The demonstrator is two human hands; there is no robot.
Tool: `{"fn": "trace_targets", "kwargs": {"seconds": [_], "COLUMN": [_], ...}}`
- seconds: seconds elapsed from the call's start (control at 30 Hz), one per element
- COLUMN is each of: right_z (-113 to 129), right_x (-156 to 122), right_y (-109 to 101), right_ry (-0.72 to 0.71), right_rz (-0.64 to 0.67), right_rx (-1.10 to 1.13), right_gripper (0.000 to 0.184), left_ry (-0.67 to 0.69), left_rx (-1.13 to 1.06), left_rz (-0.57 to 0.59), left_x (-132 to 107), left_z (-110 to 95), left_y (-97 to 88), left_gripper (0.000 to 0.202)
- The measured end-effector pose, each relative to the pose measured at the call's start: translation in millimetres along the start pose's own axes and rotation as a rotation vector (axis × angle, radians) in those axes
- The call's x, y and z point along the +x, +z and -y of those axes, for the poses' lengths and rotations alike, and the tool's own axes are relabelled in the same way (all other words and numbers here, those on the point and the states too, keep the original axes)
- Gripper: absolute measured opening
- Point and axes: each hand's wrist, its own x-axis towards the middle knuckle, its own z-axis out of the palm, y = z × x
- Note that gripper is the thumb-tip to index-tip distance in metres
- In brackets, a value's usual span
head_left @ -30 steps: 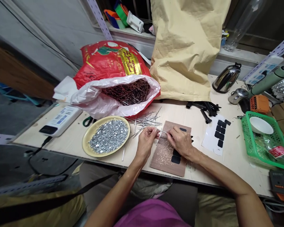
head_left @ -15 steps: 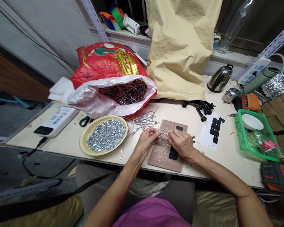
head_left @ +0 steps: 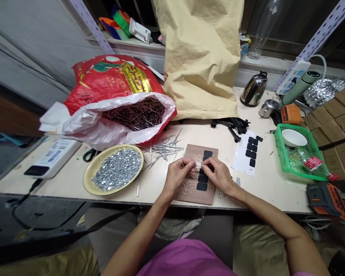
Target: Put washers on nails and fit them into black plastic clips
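Note:
My left hand (head_left: 178, 174) and my right hand (head_left: 217, 174) meet over a small brown board (head_left: 189, 188) at the table's front edge. Both pinch a thin metal nail (head_left: 199, 165) between their fingertips. Black pads (head_left: 202, 180) lie on the board under my hands. A loose pile of nails (head_left: 162, 147) lies just behind the board. To the left stands a yellow plate (head_left: 89, 184) heaped with small silvery pieces (head_left: 117, 174).
A red and white bag of dark nails (head_left: 126, 103) and a tall brown paper sack (head_left: 201, 57) stand behind. A white sheet of black pads (head_left: 248, 153), black parts (head_left: 232, 124), a green basket (head_left: 296, 161), a kettle (head_left: 253, 90) and a power strip (head_left: 51, 157) surround the work spot.
The view has swung so everything sits further left and lower. My hands have drawn slightly closer together on the nail, staying over the board.

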Motion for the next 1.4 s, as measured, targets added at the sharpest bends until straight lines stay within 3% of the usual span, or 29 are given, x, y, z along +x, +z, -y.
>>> {"fn": "trace_targets", "kwargs": {"seconds": [0.1,0.27,0.57,0.63,0.83,0.93,1.17,1.33,1.4], "right_z": [-4,-8,-6,-5,-6,-8,-8,-8,-9], "right_x": [-7,-12,-15,-16,-19,-19,-19,-17,-16], "right_y": [1,0,-3,-5,-7,-7,-6,-4,-4], "right_ry": [-0.111,-0.297,-0.360,-0.372,-0.378,-0.398,-0.346,-0.278,-0.279], "right_rz": [-0.042,-0.129,-0.233,-0.242,-0.158,-0.164,-0.132,-0.164,-0.183], "right_rx": [-0.191,-0.454,-0.562,-0.536,-0.515,-0.526,-0.473,-0.414,-0.424], "right_gripper": [0.013,0.027,0.032,0.032,0.031,0.032,0.032,0.033,0.034], "left_ry": [-0.072,-0.025,0.098,0.155,0.497,0.551,0.528,0.175,0.114], "left_rx": [-0.016,0.044,0.150,0.204,0.565,0.647,0.581,0.282,0.198], "left_rz": [0.049,0.061,0.088,0.106,0.132,0.134,0.071,0.102,0.106], "left_x": [-1,-3,-10,-10,-5,-6,-13,-14,-13], "left_z": [2,1,3,5,11,13,12,11,10], "left_y": [4.6,9.5,10.5,9.2,5.7,7.1,11.8,16.2,17.1], "left_gripper": [0.049,0.050,0.041,0.037,0.033,0.037,0.041,0.044,0.044]}}
